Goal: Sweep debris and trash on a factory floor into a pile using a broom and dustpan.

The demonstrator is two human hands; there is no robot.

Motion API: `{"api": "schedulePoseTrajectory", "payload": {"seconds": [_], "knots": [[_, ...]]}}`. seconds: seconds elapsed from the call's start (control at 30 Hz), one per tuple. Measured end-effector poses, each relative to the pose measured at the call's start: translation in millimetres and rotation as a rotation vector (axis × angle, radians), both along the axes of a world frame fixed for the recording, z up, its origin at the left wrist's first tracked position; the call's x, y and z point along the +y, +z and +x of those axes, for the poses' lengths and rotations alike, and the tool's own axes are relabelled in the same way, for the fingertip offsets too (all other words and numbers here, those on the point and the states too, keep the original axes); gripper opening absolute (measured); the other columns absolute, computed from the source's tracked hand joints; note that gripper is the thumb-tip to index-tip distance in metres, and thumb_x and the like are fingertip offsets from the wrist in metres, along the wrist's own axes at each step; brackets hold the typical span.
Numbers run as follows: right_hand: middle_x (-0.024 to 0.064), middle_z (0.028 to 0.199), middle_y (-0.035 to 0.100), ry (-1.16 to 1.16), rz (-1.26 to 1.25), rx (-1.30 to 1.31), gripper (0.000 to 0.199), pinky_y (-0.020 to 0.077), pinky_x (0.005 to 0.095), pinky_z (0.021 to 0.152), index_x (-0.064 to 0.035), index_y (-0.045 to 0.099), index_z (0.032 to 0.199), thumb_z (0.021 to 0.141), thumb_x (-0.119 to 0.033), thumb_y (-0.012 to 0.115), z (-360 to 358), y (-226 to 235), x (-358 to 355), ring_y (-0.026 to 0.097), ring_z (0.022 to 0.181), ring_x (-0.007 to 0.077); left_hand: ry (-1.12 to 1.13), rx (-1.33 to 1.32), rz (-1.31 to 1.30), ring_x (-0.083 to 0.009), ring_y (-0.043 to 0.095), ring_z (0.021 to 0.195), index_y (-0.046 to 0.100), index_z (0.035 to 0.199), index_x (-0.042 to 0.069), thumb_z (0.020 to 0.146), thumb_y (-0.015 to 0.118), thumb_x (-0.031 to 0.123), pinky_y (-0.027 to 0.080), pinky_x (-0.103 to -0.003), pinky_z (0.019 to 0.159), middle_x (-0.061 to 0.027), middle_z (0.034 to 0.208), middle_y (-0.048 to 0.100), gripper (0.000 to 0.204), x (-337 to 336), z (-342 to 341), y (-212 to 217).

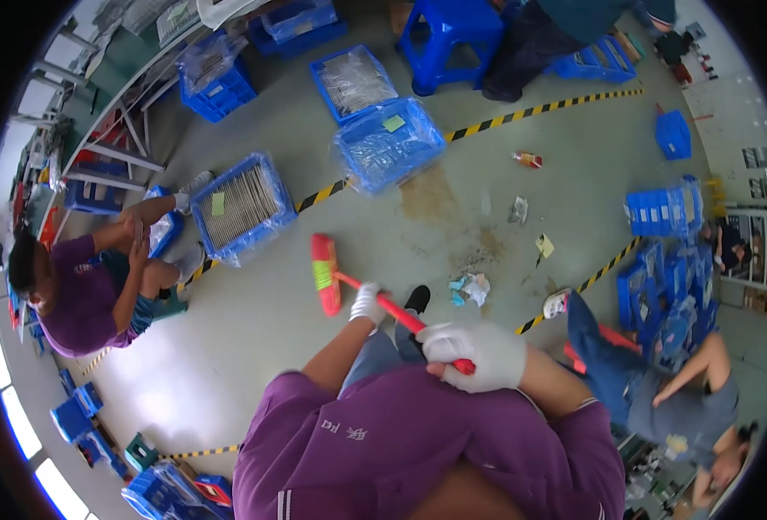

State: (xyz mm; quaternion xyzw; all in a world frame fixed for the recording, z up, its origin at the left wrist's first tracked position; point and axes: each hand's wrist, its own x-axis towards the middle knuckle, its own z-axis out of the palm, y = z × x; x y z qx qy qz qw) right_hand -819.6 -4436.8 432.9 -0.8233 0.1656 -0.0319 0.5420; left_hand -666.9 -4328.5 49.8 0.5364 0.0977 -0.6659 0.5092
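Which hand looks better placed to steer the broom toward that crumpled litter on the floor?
Probably the left hand: it grips the red broom handle lower down, nearer the broom head. The right hand holds the top end near the body, acting more as a pivot. The crumpled litter lies to the right.

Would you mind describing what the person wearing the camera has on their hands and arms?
Both hands wear white knit gloves: the left hand and the right hand. The forearms are bare below short sleeves of a purple shirt, which carries small pale lettering near the left shoulder. No watch or wristband shows.
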Motion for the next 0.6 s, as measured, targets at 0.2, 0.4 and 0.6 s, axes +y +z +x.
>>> {"api": "schedulePoseTrajectory", "payload": {"seconds": [0.2,0.4,0.6], "knots": [[0.0081,0.067,0.052,0.062,-0.248,0.035,0.014,0.0429,0.0371,0.054,-0.0072,0.051,0.065,0.067,-0.013,0.063,-14,56,-68,0.054,0.065,0.0274,-0.863,-0.725,-0.536,-0.0255,0.058,0.073,0.058,0.082,0.002,0.071,0.057,0.001,0.046,-0.034,0.069,-0.0135,0.076,0.060,0.011,-124,-72,87],[0.0002,0.068,0.058,0.256,-0.013,-0.457,0.026,0.0429,0.0323,0.046,-0.0134,0.051,0.059,0.077,-0.030,0.060,-10,109,-132,0.062,0.068,0.0203,-0.787,-1.004,-0.663,-0.0314,0.057,0.075,0.060,0.079,0.006,0.069,0.062,0.010,0.045,-0.038,0.068,-0.0139,0.074,0.057,0.010,-163,-52,220],[0.0124,0.068,0.054,0.996,0.316,-0.251,0.021,0.0509,0.0344,0.058,-0.0040,0.048,0.071,0.080,-0.019,0.059,47,163,-203,0.060,0.075,0.0309,-0.552,-1.292,-0.827,-0.0302,0.053,0.071,0.057,0.075,0.009,0.066,0.060,0.007,0.041,-0.039,0.068,-0.0082,0.068,0.055,0.010,-221,36,283]]}}
